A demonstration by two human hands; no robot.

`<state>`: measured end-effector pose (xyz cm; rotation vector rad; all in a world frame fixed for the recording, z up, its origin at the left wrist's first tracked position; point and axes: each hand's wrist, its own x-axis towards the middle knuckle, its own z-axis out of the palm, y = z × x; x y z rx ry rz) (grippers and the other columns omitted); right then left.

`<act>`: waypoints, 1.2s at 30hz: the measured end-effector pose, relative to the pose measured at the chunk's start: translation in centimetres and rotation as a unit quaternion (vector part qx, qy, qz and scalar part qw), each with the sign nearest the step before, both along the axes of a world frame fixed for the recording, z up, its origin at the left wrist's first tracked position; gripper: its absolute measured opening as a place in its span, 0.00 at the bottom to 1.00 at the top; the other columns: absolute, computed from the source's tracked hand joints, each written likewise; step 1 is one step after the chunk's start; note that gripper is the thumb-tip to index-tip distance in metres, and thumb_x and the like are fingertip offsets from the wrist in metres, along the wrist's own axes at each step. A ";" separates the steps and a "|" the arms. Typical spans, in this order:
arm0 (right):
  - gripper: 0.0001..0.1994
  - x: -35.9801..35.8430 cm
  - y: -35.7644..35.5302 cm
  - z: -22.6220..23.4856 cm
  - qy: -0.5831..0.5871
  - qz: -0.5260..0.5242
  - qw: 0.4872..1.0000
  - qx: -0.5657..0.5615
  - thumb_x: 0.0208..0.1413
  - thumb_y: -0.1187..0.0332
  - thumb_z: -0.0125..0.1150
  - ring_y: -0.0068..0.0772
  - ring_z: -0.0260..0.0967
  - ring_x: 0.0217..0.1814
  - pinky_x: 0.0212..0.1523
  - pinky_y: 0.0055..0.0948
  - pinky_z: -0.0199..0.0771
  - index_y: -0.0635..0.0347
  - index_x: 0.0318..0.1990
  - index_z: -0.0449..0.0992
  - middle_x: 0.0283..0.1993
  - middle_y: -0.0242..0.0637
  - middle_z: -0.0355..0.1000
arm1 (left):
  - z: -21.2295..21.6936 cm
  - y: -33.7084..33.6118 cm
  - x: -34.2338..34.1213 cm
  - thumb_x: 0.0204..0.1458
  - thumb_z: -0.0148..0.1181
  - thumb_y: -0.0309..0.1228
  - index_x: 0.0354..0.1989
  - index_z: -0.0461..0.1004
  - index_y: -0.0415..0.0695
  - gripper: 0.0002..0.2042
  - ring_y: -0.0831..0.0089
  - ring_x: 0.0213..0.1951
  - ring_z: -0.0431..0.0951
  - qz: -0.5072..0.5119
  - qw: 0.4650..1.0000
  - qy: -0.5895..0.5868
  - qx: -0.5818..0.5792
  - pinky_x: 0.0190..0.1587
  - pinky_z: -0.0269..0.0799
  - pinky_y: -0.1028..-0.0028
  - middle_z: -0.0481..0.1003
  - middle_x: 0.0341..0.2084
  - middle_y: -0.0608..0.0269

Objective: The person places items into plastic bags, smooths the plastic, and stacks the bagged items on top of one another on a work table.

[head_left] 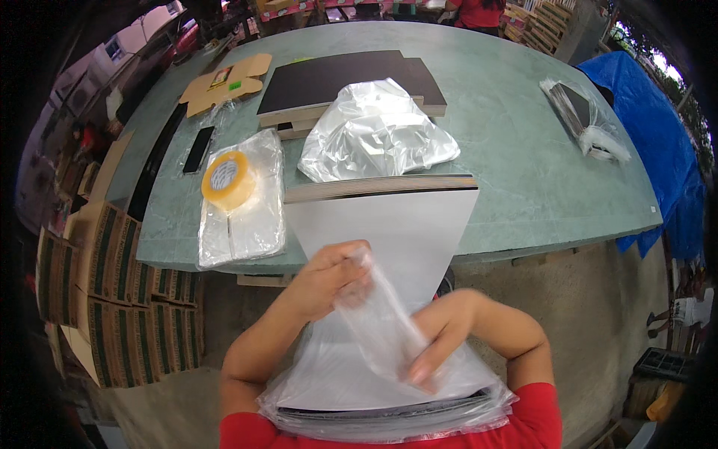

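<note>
A thick stack of boards or sheets with a white top face (393, 232) leans from the table's front edge down toward my body. Its near end sits inside a clear plastic bag (389, 423). My left hand (336, 277) is closed in a fist around a bunched fold of clear plastic above the white face. From that fist the plastic strip (381, 318) stretches down to my right hand (445, 333), whose bent fingers grip it lower down. The right fingertips are slightly blurred by motion. The strip appears to belong to the bag, but its join is hard to see.
On the green table (523, 172) lie a crumpled pile of clear bags (378, 135), dark boards (336, 78), a tape roll (229, 181) on flat plastic packs (262, 217), a phone (198, 150), opened cardboard (224, 84) and a wrapped bundle (576, 112). Cartons (134, 307) stand at left.
</note>
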<state>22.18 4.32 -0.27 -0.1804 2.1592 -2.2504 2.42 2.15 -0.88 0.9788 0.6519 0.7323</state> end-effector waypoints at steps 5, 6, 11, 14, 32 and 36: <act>0.17 2.5 -0.3 -5.0 -0.385 -0.126 0.755 0.516 0.41 0.66 0.51 0.46 0.67 0.41 0.43 0.44 0.65 0.66 0.39 0.71 0.34 0.50 0.70 | 4.0 -2.5 0.2 0.50 0.47 0.34 0.23 0.64 0.40 0.10 0.70 0.17 0.68 -0.309 0.857 0.227 0.344 0.20 0.64 0.73 0.67 0.14 0.62; 0.19 3.8 -0.5 -4.4 -0.347 -0.178 0.652 0.650 0.41 0.66 0.51 0.45 0.62 0.47 0.48 0.51 0.56 0.65 0.43 0.69 0.41 0.49 0.67 | 1.6 -2.3 -0.7 0.48 0.48 0.31 0.22 0.64 0.40 0.09 0.66 0.19 0.70 -0.290 0.815 0.344 0.364 0.23 0.66 0.69 0.67 0.15 0.58; 0.23 4.3 -1.1 -3.4 -0.421 -0.235 0.531 0.697 0.44 0.67 0.47 0.44 0.48 0.60 0.59 0.59 0.28 0.61 0.51 0.61 0.56 0.43 0.56 | 1.2 -2.4 -0.2 0.38 0.51 0.28 0.18 0.64 0.40 0.05 0.61 0.20 0.71 -0.238 0.572 0.521 0.587 0.30 0.68 0.63 0.67 0.15 0.57; 0.25 5.1 0.2 -1.9 -0.383 -0.234 0.603 0.660 0.43 0.67 0.47 0.45 0.45 0.62 0.59 0.59 0.20 0.61 0.53 0.60 0.58 0.44 0.53 | 3.8 -5.2 2.2 0.38 0.48 0.27 0.19 0.65 0.39 0.04 0.61 0.20 0.70 -0.308 0.663 0.238 0.640 0.30 0.69 0.65 0.66 0.14 0.56; 0.20 3.5 0.9 1.1 -0.100 -0.606 0.462 0.640 0.30 0.82 0.51 0.42 0.64 0.37 0.38 0.35 0.66 0.63 0.39 0.68 0.38 0.41 0.64 | 1.0 1.8 -8.2 0.40 0.52 0.20 0.40 0.68 0.40 0.14 0.68 0.31 0.66 0.467 0.597 0.551 0.348 0.32 0.63 0.75 0.65 0.32 0.57; 0.27 5.8 1.9 -0.3 -0.144 -0.617 0.450 0.630 0.26 0.87 0.49 0.43 0.61 0.43 0.42 0.34 0.64 0.61 0.42 0.69 0.47 0.43 0.59 | 0.1 2.5 -6.4 0.38 0.47 0.13 0.49 0.64 0.45 0.25 0.66 0.41 0.63 0.239 0.563 0.610 0.503 0.38 0.63 0.74 0.58 0.43 0.54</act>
